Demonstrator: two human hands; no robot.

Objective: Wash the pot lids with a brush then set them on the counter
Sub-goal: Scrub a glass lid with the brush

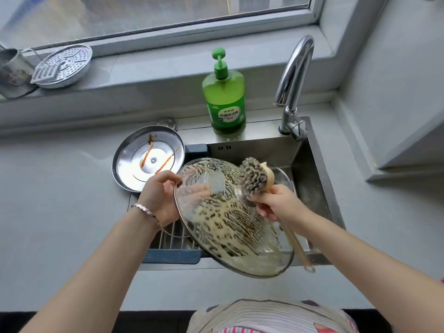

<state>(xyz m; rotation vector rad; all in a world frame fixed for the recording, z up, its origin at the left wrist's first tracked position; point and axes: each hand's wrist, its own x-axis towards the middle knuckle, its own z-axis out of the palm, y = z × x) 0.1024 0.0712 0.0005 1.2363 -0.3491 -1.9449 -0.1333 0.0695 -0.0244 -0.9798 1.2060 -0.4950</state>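
Left hand (159, 197) grip pinches the glass lid (230, 217) rim at frame centre, tilted lower right; right hand (276, 203) closed on brush (252, 179), head upper-right of lid centre.

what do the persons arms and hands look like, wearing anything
Both forearms are bare, with no sleeves in view and no gloves on either hand. The left hand has a thin twisted silver bracelet around its wrist. The right hand shows no ring, watch or band on the parts visible. Nails look short and unpainted as far as can be told.
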